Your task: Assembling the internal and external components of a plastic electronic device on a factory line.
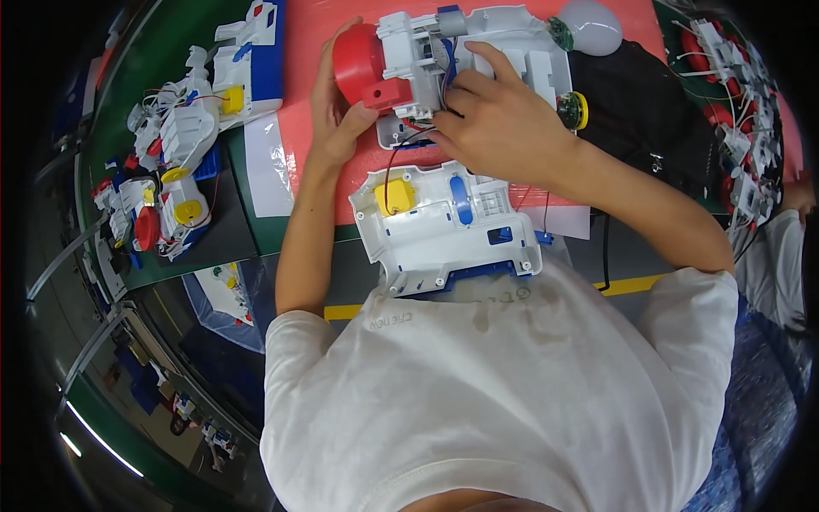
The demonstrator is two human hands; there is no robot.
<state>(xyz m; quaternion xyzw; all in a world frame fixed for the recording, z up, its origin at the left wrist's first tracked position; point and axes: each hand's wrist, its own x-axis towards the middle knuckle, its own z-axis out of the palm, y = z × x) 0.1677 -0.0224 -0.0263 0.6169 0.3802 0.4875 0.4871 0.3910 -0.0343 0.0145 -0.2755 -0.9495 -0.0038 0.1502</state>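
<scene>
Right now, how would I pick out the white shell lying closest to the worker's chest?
Start at the pink mat on the table, where both hands work on a white and red assembly. Below it, at the mat's near edge, lies the white plastic shell. Unlike its neighbours, no hand touches it, and it carries a yellow square block and a blue slot.

Both hands (418,111) on white plastic assembly (478,51), pink mat (316,51)
</scene>
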